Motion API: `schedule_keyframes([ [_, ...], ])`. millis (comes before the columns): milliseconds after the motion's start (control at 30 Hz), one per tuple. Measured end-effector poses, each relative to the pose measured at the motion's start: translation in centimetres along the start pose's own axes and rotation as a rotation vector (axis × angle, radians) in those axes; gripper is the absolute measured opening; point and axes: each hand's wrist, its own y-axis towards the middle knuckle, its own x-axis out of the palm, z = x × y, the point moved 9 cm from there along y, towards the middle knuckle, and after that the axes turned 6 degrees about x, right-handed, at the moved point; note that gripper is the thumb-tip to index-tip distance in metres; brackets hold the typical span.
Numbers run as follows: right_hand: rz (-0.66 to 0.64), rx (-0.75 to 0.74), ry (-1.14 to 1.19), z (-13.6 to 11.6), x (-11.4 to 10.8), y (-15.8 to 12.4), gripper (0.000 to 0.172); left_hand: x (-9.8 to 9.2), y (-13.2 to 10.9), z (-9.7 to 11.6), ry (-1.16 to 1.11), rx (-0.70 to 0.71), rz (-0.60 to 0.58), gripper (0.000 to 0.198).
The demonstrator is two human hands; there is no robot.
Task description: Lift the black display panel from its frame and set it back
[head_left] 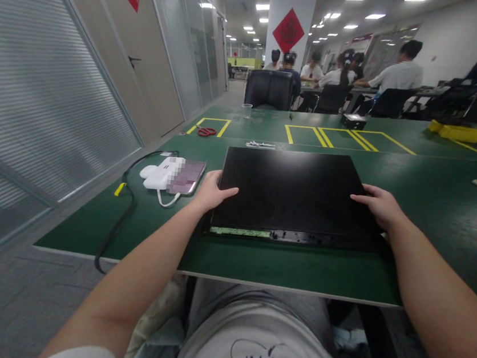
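Observation:
A black flat display panel [292, 194] is at the near side of the green table, its dark face up. Along its near edge runs a green circuit strip [240, 232]. My left hand [214, 192] grips the panel's left edge, thumb on the face and fingers beneath. My right hand [379, 205] holds the right edge the same way, thumb over the rim. The fingers under the panel are mostly hidden. Whether the panel rests on the table or is slightly raised, I cannot tell.
On the green table [229, 261], a phone [187, 176] with a white device and cable lies left. Red-handled scissors [206, 132], a clear cup [246, 110], a black box [353, 121] and a yellow tray [461, 133] stand farther back. Several people sit beyond a black chair [269, 90].

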Motion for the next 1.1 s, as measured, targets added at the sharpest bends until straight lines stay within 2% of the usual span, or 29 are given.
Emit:
schedule_keyframes([
  [233,0.024,0.009,-0.03,-0.2,-0.1,-0.4,0.045,0.2,-0.1,0.3,-0.006,-0.014,-0.046,0.062],
  [433,0.023,-0.018,-0.002,-0.5,-0.3,-0.4,0.049,-0.6,-0.4,0.9,-0.015,-0.026,0.016,0.069],
  [667,0.003,-0.038,-0.037,-0.2,-0.2,0.2,0.045,-1.1,-0.6,2.5,-0.023,0.004,0.038,0.065],
  [1100,0.055,-0.017,0.0,-0.6,0.0,-0.9,0.043,-0.3,-0.4,0.6,-0.032,-0.054,-0.011,0.064],
])
